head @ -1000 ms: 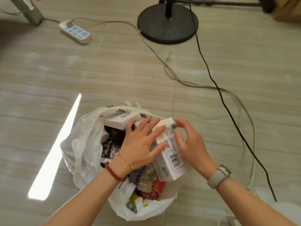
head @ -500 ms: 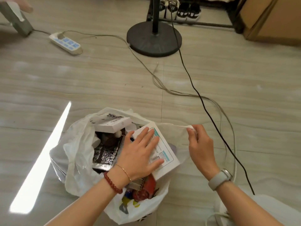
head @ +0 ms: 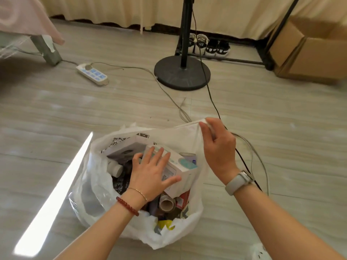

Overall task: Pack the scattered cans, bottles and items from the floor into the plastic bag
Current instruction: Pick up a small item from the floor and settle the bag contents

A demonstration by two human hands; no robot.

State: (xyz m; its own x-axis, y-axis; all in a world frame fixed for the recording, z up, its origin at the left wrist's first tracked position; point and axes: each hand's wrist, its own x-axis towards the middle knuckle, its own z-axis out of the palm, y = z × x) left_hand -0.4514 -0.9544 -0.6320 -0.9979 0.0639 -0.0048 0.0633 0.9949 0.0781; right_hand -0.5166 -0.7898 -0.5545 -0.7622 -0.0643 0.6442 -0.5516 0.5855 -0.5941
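The bag, white plastic, sits on the floor in the near middle, its mouth open and nearly full; the left hand lies flat on a white box at the top of the load, fingers spread and open, palm down, gripping nothing; the right hand is to the right of the box, its fingertips pinched shut on the bag's far right rim, which is pulled up and taut. A second white box lies in the bag's far side, touching the first; a white bottle lies on its side to the left of the left hand; a cardboard roll shows its open end just near of the box, beside something red that I cannot make out. A red bead bracelet is on the left wrist; a watch on the right. Far on the floor stands a round black stand base; a power strip lies to its left; cables trail from there past the right hand; shoes sit behind the base, and a cardboard carton at far right.
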